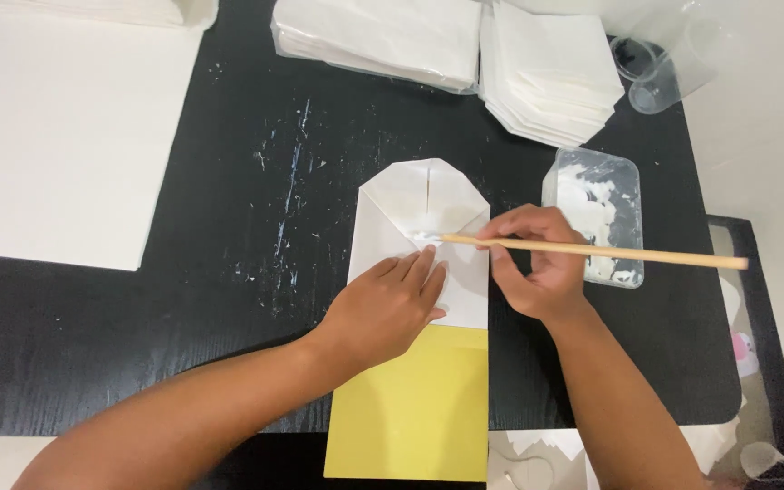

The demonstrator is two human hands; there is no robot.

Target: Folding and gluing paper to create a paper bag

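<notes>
Here, left hand pressing flat and open on the folded white paper bag; right hand gripping a thin wooden stick, dabbing white paste there, black surface underneath.

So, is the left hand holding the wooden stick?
No, the right hand grips the wooden stick, while the left hand lies flat on the folded white paper.

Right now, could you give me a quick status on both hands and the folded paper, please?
Left hand flat on folded paper. Right hand grips wooden stick, tip on the fold. Paste tub beside; nothing obstructing.
</notes>
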